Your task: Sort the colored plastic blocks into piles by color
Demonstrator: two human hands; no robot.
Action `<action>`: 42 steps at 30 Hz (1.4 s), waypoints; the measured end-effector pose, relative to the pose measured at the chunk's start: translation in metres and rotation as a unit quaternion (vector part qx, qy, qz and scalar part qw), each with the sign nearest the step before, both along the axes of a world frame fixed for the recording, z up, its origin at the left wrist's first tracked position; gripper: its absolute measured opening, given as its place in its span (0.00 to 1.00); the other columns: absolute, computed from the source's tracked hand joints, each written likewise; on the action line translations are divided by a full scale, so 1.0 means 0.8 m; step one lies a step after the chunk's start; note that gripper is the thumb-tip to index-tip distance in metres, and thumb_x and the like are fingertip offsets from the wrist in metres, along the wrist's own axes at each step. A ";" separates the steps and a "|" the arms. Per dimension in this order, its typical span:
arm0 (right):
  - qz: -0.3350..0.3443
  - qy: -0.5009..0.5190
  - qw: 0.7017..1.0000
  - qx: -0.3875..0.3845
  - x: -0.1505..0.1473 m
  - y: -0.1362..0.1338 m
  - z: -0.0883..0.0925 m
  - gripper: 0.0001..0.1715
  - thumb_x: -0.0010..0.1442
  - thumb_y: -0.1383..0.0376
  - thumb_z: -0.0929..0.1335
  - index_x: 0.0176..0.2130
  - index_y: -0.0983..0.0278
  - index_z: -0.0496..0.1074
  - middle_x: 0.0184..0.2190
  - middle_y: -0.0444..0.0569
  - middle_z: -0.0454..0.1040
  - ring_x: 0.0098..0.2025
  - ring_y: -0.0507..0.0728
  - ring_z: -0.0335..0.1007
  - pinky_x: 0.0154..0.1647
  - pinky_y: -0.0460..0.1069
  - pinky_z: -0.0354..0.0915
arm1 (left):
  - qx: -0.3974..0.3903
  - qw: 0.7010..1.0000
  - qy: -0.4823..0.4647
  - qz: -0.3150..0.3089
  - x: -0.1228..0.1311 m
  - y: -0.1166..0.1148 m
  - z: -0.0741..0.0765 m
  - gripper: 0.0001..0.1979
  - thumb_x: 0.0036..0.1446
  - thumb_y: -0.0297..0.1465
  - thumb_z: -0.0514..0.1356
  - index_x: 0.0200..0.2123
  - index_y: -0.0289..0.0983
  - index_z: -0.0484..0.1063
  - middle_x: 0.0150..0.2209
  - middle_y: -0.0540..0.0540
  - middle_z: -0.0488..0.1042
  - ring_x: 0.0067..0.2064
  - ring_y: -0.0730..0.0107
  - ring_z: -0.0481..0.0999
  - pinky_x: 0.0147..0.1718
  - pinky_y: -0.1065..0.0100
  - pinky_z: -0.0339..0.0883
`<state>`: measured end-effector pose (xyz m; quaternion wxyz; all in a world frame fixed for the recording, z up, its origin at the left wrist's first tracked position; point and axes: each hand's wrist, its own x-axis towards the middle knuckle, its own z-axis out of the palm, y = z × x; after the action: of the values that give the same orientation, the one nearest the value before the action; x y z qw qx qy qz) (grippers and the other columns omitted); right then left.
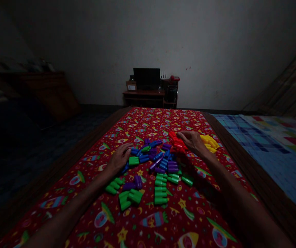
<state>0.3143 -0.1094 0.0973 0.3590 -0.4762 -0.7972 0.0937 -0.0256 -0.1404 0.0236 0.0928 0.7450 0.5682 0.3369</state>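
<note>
Plastic pieces lie scattered over a red patterned cloth (151, 220). My left hand (120, 156) rests at the left edge of the pile, beside blue pieces (143, 158) and a green piece (134, 161); its fingers look spread, with nothing visible in them. At the right, my right hand (191, 140) is over the red pieces (178, 145), its fingers pressed together; what they hold, if anything, is hidden. Yellow pieces (209, 142) are heaped just beyond its wrist. Purple pieces (173, 167) sit mid-pile, and green pieces (160, 193) lie nearer to me.
A desk (144, 93) with a dark monitor (147, 78) stands against the far wall. To the right is a surface with a blue plaid cloth (234, 132). A wooden cabinet (51, 93) is at the far left.
</note>
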 end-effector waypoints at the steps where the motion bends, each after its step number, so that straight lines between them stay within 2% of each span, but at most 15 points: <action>1: 0.025 -0.011 1.000 -0.010 0.001 -0.015 -0.001 0.29 0.65 0.52 0.57 0.27 0.67 0.73 0.18 0.44 0.67 0.22 0.50 0.62 0.25 0.44 0.55 | -0.014 1.000 0.008 0.002 -0.006 0.012 -0.005 0.28 0.62 0.44 0.42 0.52 0.33 0.69 0.56 0.37 0.70 0.58 0.57 0.67 0.59 0.54 0.59; 4: 0.062 -0.019 0.998 -0.025 0.012 -0.063 -0.022 0.25 0.66 0.53 0.58 0.36 0.66 0.76 0.28 0.48 0.76 0.29 0.53 0.71 0.32 0.46 0.64 | -0.067 0.998 0.015 -0.008 -0.012 0.056 -0.011 0.34 0.62 0.47 0.36 0.59 0.31 0.62 0.61 0.37 0.64 0.63 0.58 0.60 0.62 0.55 0.53; 6: 0.061 -0.010 0.998 -0.020 0.020 -0.093 -0.051 0.23 0.67 0.54 0.58 0.47 0.64 0.74 0.43 0.54 0.77 0.45 0.58 0.73 0.45 0.51 0.67 | -0.108 0.993 0.010 -0.051 -0.002 0.089 -0.007 0.36 0.62 0.48 0.33 0.61 0.33 0.60 0.62 0.39 0.62 0.66 0.59 0.56 0.62 0.56 0.51; 8: 0.039 -0.020 0.999 -0.016 0.025 -0.116 -0.085 0.25 0.67 0.54 0.58 0.57 0.61 0.68 0.56 0.56 0.69 0.59 0.61 0.63 0.57 0.57 0.62 | -0.144 0.983 0.019 -0.112 0.021 0.118 0.000 0.37 0.62 0.49 0.32 0.61 0.34 0.60 0.62 0.40 0.62 0.66 0.57 0.55 0.62 0.55 0.52; 10: 0.011 -0.025 0.999 -0.024 0.022 -0.130 -0.115 0.29 0.66 0.53 0.57 0.62 0.60 0.61 0.62 0.56 0.61 0.65 0.63 0.54 0.62 0.61 0.57 | -0.154 0.976 0.028 -0.154 0.052 0.137 0.008 0.35 0.62 0.50 0.36 0.60 0.36 0.63 0.61 0.42 0.65 0.63 0.58 0.60 0.60 0.58 0.54; 12: -0.001 -0.021 0.999 -0.041 0.013 -0.133 -0.134 0.33 0.67 0.51 0.56 0.65 0.62 0.56 0.65 0.58 0.55 0.67 0.63 0.47 0.64 0.63 0.53 | -0.164 0.964 0.042 -0.207 0.086 0.141 0.015 0.32 0.62 0.50 0.40 0.58 0.39 0.66 0.59 0.45 0.68 0.61 0.60 0.63 0.59 0.62 0.56; 15: 0.001 0.012 0.998 -0.056 -0.009 -0.119 -0.142 0.35 0.67 0.50 0.55 0.66 0.64 0.54 0.66 0.59 0.52 0.68 0.63 0.44 0.66 0.64 0.49 | -0.163 0.934 0.080 -0.308 0.126 0.125 0.023 0.28 0.64 0.47 0.42 0.56 0.39 0.68 0.59 0.46 0.68 0.61 0.62 0.63 0.60 0.64 0.54; 19: 0.002 0.095 0.993 -0.073 -0.041 -0.089 -0.137 0.35 0.65 0.47 0.55 0.65 0.59 0.56 0.64 0.55 0.57 0.67 0.62 0.48 0.66 0.64 0.49 | -0.124 0.895 0.151 -0.401 0.140 0.087 0.029 0.25 0.66 0.43 0.45 0.55 0.36 0.69 0.62 0.42 0.64 0.63 0.62 0.60 0.61 0.64 0.52; 22: -0.006 0.129 0.987 -0.100 -0.063 -0.077 -0.135 0.36 0.63 0.44 0.57 0.61 0.59 0.62 0.64 0.55 0.59 0.66 0.64 0.50 0.65 0.64 0.50 | -0.109 0.895 0.187 -0.389 0.122 0.059 0.033 0.24 0.65 0.43 0.48 0.53 0.35 0.71 0.60 0.40 0.66 0.62 0.61 0.62 0.61 0.64 0.53; 25: 0.036 0.138 0.983 -0.119 -0.081 -0.080 -0.126 0.34 0.63 0.45 0.58 0.59 0.61 0.66 0.60 0.56 0.64 0.63 0.63 0.57 0.64 0.62 0.53 | -0.102 0.902 0.192 -0.372 0.093 0.031 0.038 0.23 0.65 0.42 0.48 0.54 0.37 0.70 0.58 0.41 0.69 0.59 0.63 0.67 0.59 0.64 0.57; 28: 0.109 0.147 0.974 -0.134 -0.088 -0.093 -0.108 0.30 0.65 0.48 0.57 0.58 0.59 0.66 0.56 0.52 0.70 0.58 0.60 0.64 0.61 0.59 0.59 | -0.086 0.924 0.163 -0.335 0.060 0.004 0.043 0.24 0.66 0.42 0.45 0.54 0.36 0.70 0.55 0.41 0.71 0.56 0.64 0.70 0.57 0.65 0.60; 31: 0.121 0.138 0.975 -0.126 -0.080 -0.107 -0.093 0.28 0.66 0.51 0.56 0.59 0.59 0.65 0.54 0.51 0.71 0.56 0.59 0.67 0.57 0.57 0.63 | -0.045 0.955 0.114 -0.270 0.020 -0.016 0.041 0.27 0.65 0.44 0.43 0.54 0.35 0.69 0.56 0.41 0.71 0.57 0.63 0.69 0.58 0.62 0.59; 36: 0.154 0.040 0.983 -0.092 -0.057 -0.128 -0.095 0.31 0.65 0.52 0.60 0.61 0.65 0.62 0.57 0.59 0.68 0.58 0.63 0.64 0.57 0.59 0.62 | -0.047 0.995 0.041 -0.083 -0.036 -0.029 0.003 0.32 0.64 0.47 0.37 0.57 0.35 0.66 0.59 0.40 0.68 0.60 0.57 0.64 0.61 0.54 0.55; 39: 0.179 -0.047 0.982 -0.040 -0.057 -0.140 -0.106 0.31 0.61 0.53 0.65 0.59 0.64 0.63 0.60 0.62 0.62 0.60 0.65 0.60 0.58 0.60 0.60 | -0.069 0.995 0.028 -0.063 -0.027 -0.030 -0.027 0.33 0.63 0.48 0.37 0.58 0.35 0.65 0.59 0.40 0.67 0.61 0.58 0.63 0.61 0.54 0.54; 42: 0.146 -0.060 0.987 -0.014 -0.064 -0.146 -0.109 0.26 0.61 0.55 0.65 0.55 0.66 0.66 0.54 0.63 0.68 0.54 0.64 0.65 0.53 0.59 0.64 | -0.057 0.996 0.018 -0.073 0.002 -0.034 -0.039 0.31 0.62 0.47 0.41 0.55 0.34 0.68 0.59 0.38 0.66 0.62 0.56 0.62 0.62 0.53 0.53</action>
<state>0.2629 -0.2260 0.0103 0.2866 -0.3641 -0.8770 0.1276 -0.0243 -0.1679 -0.0075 0.1490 0.7837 0.5323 0.2833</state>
